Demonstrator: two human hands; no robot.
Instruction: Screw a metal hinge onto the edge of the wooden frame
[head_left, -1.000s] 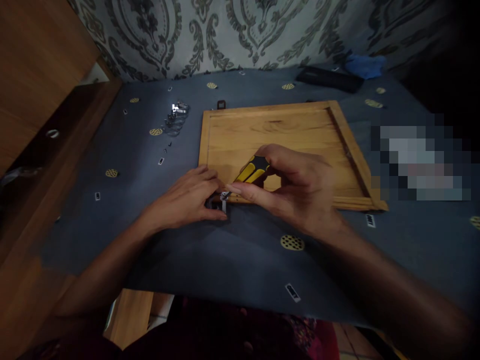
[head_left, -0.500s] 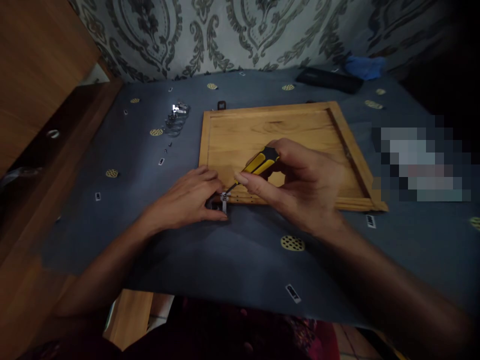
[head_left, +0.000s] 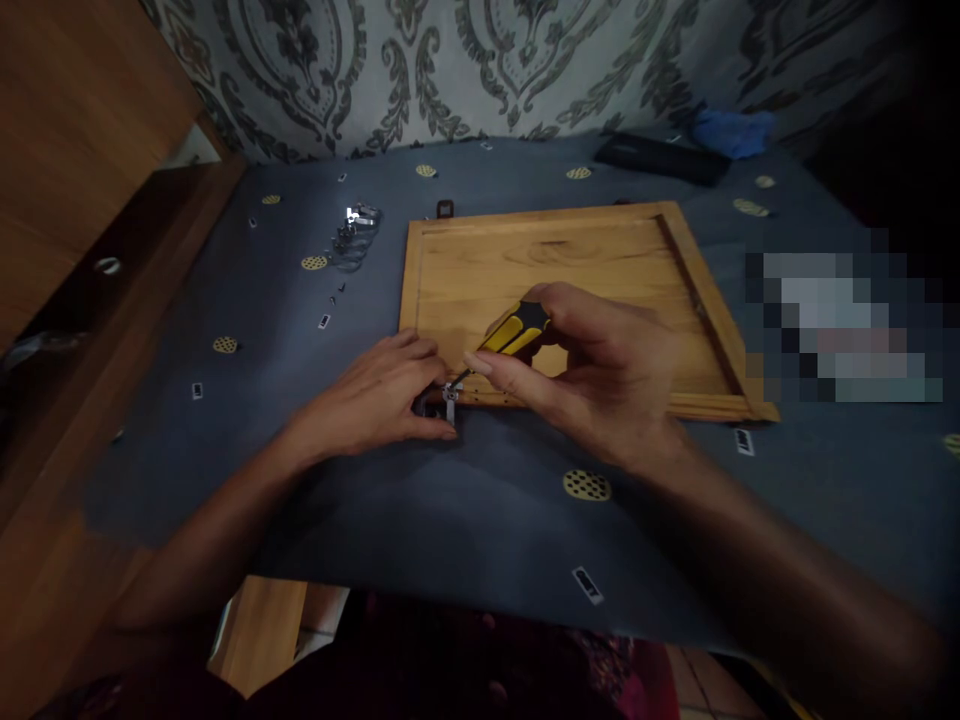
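A wooden framed panel [head_left: 570, 250] lies flat on a blue-grey patterned cloth. My right hand [head_left: 592, 375] is closed round a yellow-and-black screwdriver [head_left: 514, 331], whose tip points down-left at a small metal fitting [head_left: 448, 398] at the panel's near left corner. My left hand [head_left: 379, 395] rests on the cloth with its fingers curled against that fitting, pressing it to the panel's edge. Part of the fitting is hidden under my fingers.
A heap of shiny metal hardware [head_left: 354, 232] lies left of the panel, with small screws scattered near it. A dark flat case [head_left: 660, 157] and a blue cloth [head_left: 731, 130] lie at the back right. A wooden cabinet [head_left: 67, 170] stands at the left. The cloth's edge [head_left: 450, 600] is near me.
My right hand has shifted slightly with the screwdriver: the handle rose, then dropped a little. The left hand and fitting have stayed in place.
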